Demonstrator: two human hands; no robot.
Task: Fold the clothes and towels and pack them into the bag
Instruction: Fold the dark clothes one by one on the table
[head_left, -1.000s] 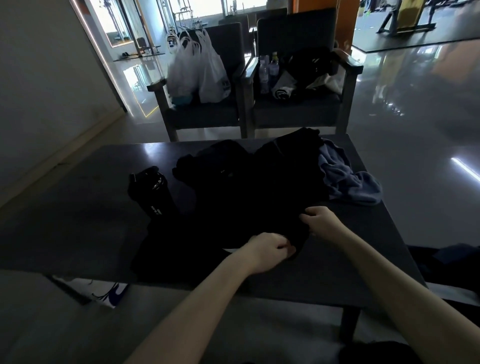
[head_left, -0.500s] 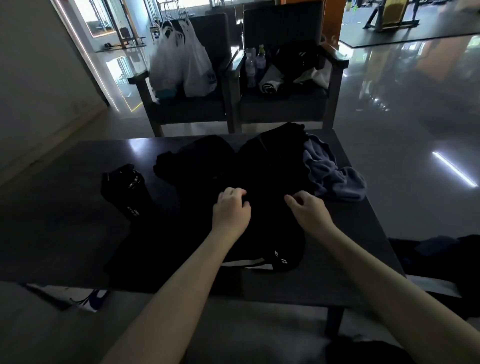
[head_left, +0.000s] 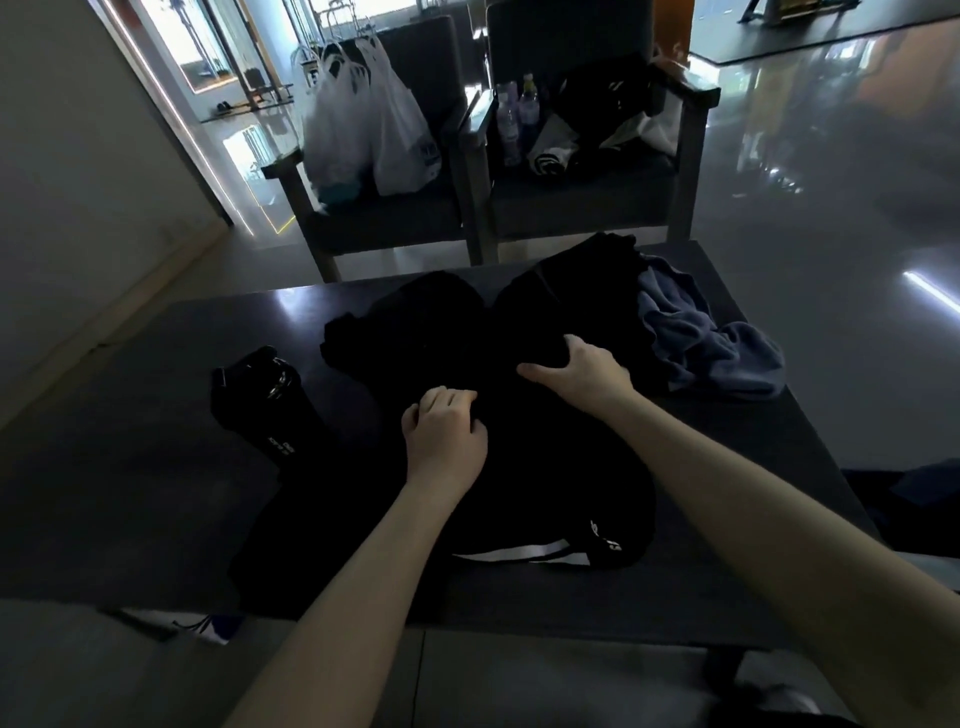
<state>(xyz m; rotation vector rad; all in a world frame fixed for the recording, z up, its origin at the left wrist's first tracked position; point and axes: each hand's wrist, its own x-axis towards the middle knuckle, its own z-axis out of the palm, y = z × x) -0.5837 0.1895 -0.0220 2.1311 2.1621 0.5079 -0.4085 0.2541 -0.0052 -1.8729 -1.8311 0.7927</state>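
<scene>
A black garment (head_left: 561, 488) with a white stripe near its front hem lies spread on the dark table (head_left: 130, 493). My left hand (head_left: 447, 436) rests on its middle with fingers curled into the cloth. My right hand (head_left: 582, 371) lies further back on the black cloth, thumb spread, fingers bent over a fold. More black clothing (head_left: 415, 322) is heaped behind, hard to separate in the dim light. A crumpled blue-grey towel (head_left: 701, 338) lies at the table's right rear.
A black bottle (head_left: 254, 400) stands on the table's left side. Two dark armchairs stand behind the table: the left one holds white plastic bags (head_left: 363, 124), the right one holds bottles (head_left: 514, 114) and dark bags (head_left: 608, 109). Glossy floor lies to the right.
Both hands have moved away from the table's front edge toward the back over the black garment, folding its near part; the white stripe now shows at the front. My right hand has reached furthest.
</scene>
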